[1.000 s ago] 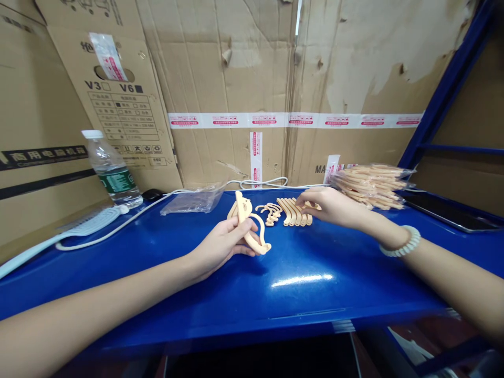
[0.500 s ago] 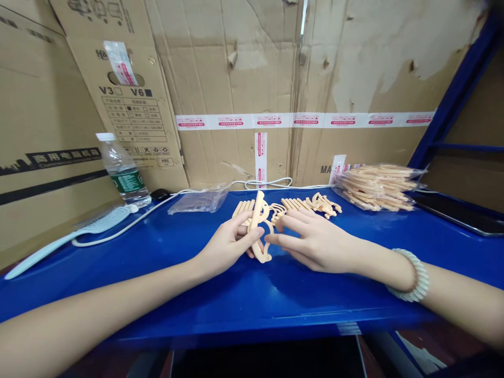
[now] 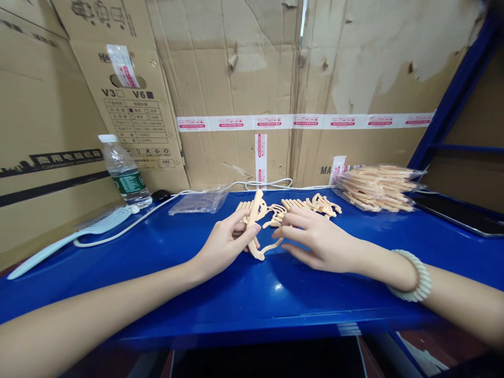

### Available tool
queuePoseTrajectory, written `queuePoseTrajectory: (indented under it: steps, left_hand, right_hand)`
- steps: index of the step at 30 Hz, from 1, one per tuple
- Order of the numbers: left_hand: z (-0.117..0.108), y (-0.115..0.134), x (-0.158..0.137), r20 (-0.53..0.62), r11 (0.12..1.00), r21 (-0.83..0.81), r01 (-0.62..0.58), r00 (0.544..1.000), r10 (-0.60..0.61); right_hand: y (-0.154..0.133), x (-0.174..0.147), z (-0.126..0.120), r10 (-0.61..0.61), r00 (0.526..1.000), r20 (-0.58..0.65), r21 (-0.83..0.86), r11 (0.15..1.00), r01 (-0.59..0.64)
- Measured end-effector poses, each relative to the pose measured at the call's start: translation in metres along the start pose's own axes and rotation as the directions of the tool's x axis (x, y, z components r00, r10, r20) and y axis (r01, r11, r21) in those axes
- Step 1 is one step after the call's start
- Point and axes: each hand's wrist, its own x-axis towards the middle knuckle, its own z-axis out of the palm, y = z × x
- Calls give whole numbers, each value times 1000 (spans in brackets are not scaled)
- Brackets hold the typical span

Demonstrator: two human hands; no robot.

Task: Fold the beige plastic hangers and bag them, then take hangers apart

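Observation:
My left hand (image 3: 228, 239) is closed around a beige bar-like piece (image 3: 254, 226), which stands tilted upright between thumb and fingers. A rounded part with a small hole sits near the bar's top. From its lower end a thin curved beige strip (image 3: 271, 245) reaches right to the fingertips of my right hand (image 3: 315, 239). The right fingers are bent and pinch the strip's far end, partly hiding it. Just behind the hands lie several loose beige pieces: short straight sticks (image 3: 293, 205) in a row and curved pieces (image 3: 325, 203).
On the blue table (image 3: 220, 304), a clear bag of beige pieces (image 3: 374, 186) and a dark phone-like slab (image 3: 460, 212) lie at right. To the left are a water bottle (image 3: 128, 181), a pale blue hairbrush (image 3: 79, 236), a white cable (image 3: 129, 231) and a clear plastic sleeve (image 3: 199, 200). Cardboard (image 3: 236, 152) walls the back.
The curved strip has swung outward and down from the bar, its end moving right with my right fingers. My left hand keeps its grip, tilting the bar slightly.

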Motion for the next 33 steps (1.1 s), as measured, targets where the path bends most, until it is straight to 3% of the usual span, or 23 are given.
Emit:
queuePoseTrajectory:
  steps: [4,9,15,21,24,27,30,33]
  left_hand:
    - [-2,3,-1,-25,989,128,-79,996,83]
    - [-4,4,-3,-24,937,299,-179,981,194]
    - [-2,6,-4,-30,935,301,-186,978,205]
    - [-2,7,-4,-64,908,404,-114,986,152]
    - [-3,4,-3,-65,770,629,-109,979,191]
    - [-3,0,-2,-16,576,807,-132,969,245]
    - [-3,-6,-2,67,437,875,-207,947,315]
    - [-3,-8,-3,173,316,896,-313,900,400]
  right_hand:
    - [-1,0,-5,155,986,-66,347,930,-123]
    - [1,1,-9,117,993,-10,623,778,-85]
    - [3,2,-5,263,965,-24,770,621,-150]
    - [5,4,-2,490,866,-99,814,541,-213]
    - [8,4,2,555,827,-89,802,533,-271]
    - [9,2,5,519,854,18,764,544,-347]
    - [8,1,6,426,884,194,769,493,-406]
    - [7,0,4,366,884,290,786,436,-438]
